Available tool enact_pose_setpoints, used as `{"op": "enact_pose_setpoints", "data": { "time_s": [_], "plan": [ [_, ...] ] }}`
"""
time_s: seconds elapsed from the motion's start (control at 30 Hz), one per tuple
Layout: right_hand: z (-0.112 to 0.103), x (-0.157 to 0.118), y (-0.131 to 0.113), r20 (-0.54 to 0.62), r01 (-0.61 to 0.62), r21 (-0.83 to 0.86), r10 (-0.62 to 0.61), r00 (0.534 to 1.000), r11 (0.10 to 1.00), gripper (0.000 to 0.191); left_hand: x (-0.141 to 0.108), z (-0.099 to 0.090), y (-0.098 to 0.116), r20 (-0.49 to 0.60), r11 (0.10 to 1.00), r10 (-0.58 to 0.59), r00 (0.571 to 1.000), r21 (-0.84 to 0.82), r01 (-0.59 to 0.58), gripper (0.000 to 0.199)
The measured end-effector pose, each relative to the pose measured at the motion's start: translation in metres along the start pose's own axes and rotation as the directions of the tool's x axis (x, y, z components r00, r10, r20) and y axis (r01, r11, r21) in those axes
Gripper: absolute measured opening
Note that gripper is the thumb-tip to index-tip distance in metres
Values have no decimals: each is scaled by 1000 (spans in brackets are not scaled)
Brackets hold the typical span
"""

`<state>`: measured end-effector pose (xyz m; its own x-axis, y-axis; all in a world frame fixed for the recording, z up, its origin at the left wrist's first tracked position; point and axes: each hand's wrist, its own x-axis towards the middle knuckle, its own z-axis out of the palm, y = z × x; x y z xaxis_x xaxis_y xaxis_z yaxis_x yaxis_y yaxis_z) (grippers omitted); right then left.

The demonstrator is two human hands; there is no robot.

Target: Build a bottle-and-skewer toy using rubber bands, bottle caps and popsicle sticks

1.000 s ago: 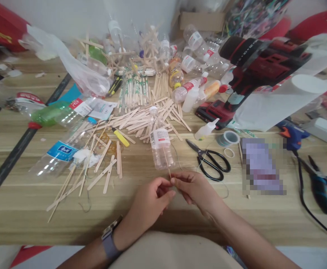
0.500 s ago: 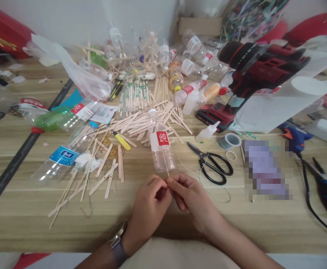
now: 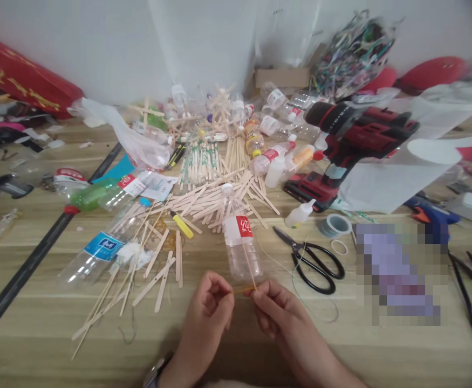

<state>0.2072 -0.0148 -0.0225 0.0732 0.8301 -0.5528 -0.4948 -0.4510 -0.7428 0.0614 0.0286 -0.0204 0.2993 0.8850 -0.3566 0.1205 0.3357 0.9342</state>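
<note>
"Where did the thin stick (image 3: 250, 268) lie?"

"From my remote seat I saw it run forward and slightly left from the right grip (image 3: 282, 313), the nearer one, overlapping the bottle (image 3: 236, 257) on the desk (image 3: 341, 345). I couldn't tell whether they touched."

"And the grips?"

"My right one was pinched on the stick's near end. My left grip (image 3: 209, 308) was curled closed, seemingly on an orange band (image 3: 242, 291) spanning the gap between them."

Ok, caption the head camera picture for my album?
Right hand pinching a stick, orange band between it and left hand.
</note>
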Motion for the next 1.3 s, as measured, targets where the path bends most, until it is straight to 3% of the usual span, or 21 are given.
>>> {"op": "enact_pose_setpoints", "data": {
  "time_s": [0.13,0.27,0.5,0.7,0.77,0.9,0.97,1.13,1.3],
  "plan": [
    [0,0,2,17,-4,31,4,1000,1000,46,-4,-8,7,68,921,223,973,312,-233,13],
    [1,0,6,60,-21,51,18,998,998,44,-4,-6,8,29,834,281,959,487,-260,21],
    [-2,-1,10,133,16,-4,-15,991,1000,44,3,-2,13,-17,803,229,973,569,-179,19],
    [-4,-2,7,159,43,-139,-21,987,989,47,7,4,22,77,856,-18,997,516,-24,27],
    [-5,-3,6,149,95,-215,-64,987,972,48,9,5,21,83,885,-43,996,466,-1,27],
    [-6,-4,3,144,299,-388,-263,954,872,45,12,6,17,82,912,-31,996,410,-5,26],
    [-7,-4,3,146,339,-442,-307,941,830,42,12,6,18,110,917,-39,993,400,-8,26],
    [-9,-3,5,154,315,-460,-275,949,830,37,13,2,25,151,873,-71,986,488,-11,28],
    [-8,-4,4,159,295,-450,-250,955,843,38,14,-3,27,212,802,-6,977,585,-122,25]
  ]
}}
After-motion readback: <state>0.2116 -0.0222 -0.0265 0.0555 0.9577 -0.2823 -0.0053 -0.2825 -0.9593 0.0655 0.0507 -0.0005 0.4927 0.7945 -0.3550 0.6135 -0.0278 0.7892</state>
